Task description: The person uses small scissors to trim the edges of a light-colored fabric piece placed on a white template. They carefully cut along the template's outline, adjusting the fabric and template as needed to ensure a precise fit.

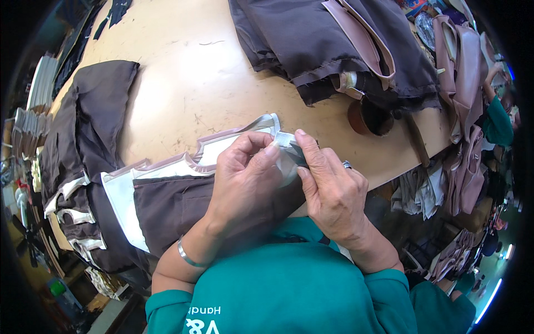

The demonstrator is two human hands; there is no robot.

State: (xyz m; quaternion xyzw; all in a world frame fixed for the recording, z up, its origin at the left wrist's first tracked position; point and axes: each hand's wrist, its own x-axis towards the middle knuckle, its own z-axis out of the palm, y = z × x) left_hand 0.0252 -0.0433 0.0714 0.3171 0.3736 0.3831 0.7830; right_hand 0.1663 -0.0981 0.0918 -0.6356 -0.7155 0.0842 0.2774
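Note:
My left hand (245, 172) is closed, pinching the narrow white end (285, 139) of a strap on an unfinished bag piece (125, 195). The piece has a white backing, folded pink edges and a dark brown cloth lining (172, 200). It lies along the table's near edge, running left from my hands. In my right hand (336, 192), a thin dark grey flat tool (298, 152) is gripped between thumb and fingers, touching or nearly touching the white strap end. Its exact kind is hard to make out, since the fingers cover most of it.
More dark brown cloth pieces (92, 111) with white-backed edges hang over the table's left side. At the back right lies a brown pile (328, 50) with a pink strap (364, 42). A round brown pot (361, 118) stands beside it. Pink pieces (461, 83) hang at the right edge.

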